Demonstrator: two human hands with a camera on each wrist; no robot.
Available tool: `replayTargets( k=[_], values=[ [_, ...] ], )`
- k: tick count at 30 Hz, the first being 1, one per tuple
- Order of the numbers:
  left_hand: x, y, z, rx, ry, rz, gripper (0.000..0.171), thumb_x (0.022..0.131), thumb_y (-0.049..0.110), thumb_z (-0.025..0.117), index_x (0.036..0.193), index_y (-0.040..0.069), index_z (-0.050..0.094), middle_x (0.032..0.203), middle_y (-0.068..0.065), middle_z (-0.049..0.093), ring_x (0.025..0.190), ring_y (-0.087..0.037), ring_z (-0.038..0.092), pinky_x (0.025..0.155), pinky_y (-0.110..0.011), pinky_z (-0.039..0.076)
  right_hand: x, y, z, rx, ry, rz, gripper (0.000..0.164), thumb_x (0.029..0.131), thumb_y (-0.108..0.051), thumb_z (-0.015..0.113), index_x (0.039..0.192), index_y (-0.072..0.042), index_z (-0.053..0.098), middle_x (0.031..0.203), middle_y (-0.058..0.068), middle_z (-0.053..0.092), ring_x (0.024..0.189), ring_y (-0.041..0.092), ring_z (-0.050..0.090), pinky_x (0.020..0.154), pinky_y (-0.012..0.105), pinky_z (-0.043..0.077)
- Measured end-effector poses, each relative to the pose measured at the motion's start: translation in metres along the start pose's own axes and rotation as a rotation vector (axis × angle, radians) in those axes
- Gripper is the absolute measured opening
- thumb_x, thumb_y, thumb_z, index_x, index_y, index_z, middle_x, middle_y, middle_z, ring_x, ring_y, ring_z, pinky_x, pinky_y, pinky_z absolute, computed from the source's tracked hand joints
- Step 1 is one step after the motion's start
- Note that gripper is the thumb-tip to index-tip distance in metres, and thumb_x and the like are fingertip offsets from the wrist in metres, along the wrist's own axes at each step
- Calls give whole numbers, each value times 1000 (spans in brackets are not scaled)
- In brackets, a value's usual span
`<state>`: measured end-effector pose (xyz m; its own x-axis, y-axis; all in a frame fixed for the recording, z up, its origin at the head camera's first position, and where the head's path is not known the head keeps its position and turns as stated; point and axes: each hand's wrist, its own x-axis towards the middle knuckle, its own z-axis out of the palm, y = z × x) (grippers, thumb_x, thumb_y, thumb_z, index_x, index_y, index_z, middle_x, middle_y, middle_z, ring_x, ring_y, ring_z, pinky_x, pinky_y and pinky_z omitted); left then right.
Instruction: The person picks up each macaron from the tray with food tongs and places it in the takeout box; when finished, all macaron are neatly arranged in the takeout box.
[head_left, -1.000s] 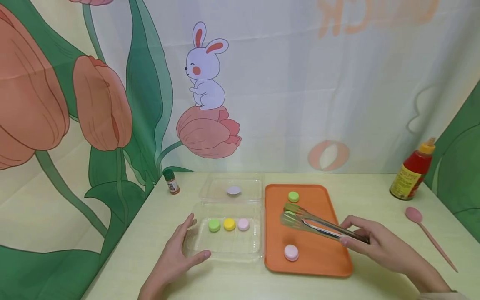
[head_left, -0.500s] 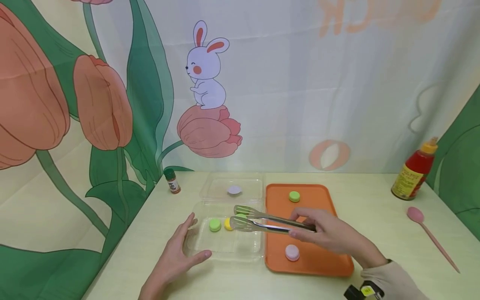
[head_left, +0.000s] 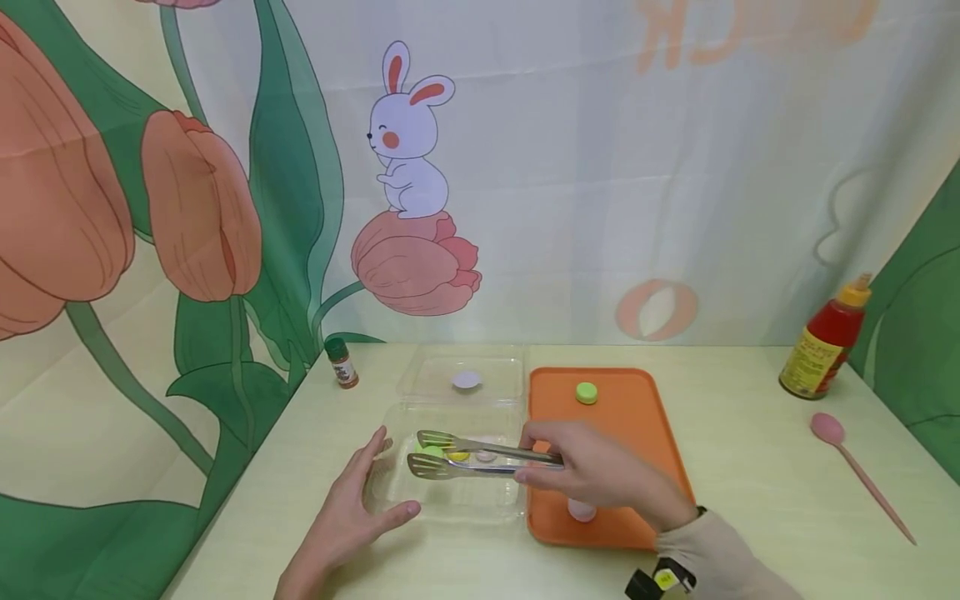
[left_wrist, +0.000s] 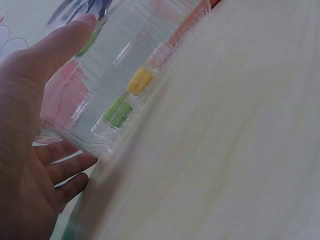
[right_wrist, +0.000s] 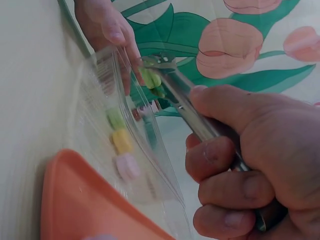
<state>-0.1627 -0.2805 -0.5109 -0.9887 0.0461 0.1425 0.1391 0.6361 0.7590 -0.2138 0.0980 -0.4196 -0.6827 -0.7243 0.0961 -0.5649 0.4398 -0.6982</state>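
Observation:
My right hand (head_left: 600,467) grips metal tongs (head_left: 498,451) over the clear plastic container (head_left: 457,510). Pinched between the tong tips is a green macaron (right_wrist: 150,77), raised above the container's rim in the right wrist view. Inside the container, a green macaron (left_wrist: 118,111), a yellow macaron (left_wrist: 140,81) and a pink macaron (left_wrist: 160,54) form a row. My left hand (head_left: 348,508) stays by the container's left side, thumb and fingers spread. From the head, the tongs partly cover the row.
An orange tray (head_left: 645,417) right of the container carries another green macaron (head_left: 587,393) and a pink macaron (head_left: 581,510), partly behind my hand. A spice jar (head_left: 342,363) stands back left. A red sauce bottle (head_left: 825,343) and pink spoon (head_left: 828,428) are at the right.
My right hand has carried the tongs and the green macaron leftward, from above the orange tray to above the container's left part. My left hand has stayed in place.

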Motion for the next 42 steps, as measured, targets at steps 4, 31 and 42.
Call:
replayTargets(
  k=[4, 31, 42],
  values=[
    [0, -1, 0, -13, 0, 6, 121, 85, 47, 97, 179, 22, 24, 174, -12, 46, 160, -38, 45, 131, -60, 37, 10, -6, 7, -42, -19, 1, 19, 106, -41, 78, 106, -25, 67, 78, -11, 62, 57, 2, 45, 53, 23, 36],
    [0, 0, 0, -12, -6, -8, 120, 87, 54, 94, 179, 25, 23, 174, -13, 45, 159, -42, 44, 130, -66, 35, 24, -31, 30, -172, -50, 87, 30, 103, -40, 82, 116, -14, 71, 76, -5, 60, 62, 6, 48, 56, 25, 39],
    [0, 0, 1, -8, -8, -22, 120, 86, 53, 94, 179, 23, 23, 174, -13, 45, 160, -43, 42, 130, -70, 33, 9, -30, 16, -40, 6, 172, 39, 101, -46, 83, 122, -18, 66, 71, -4, 59, 53, 10, 49, 49, 28, 41]
  ],
)
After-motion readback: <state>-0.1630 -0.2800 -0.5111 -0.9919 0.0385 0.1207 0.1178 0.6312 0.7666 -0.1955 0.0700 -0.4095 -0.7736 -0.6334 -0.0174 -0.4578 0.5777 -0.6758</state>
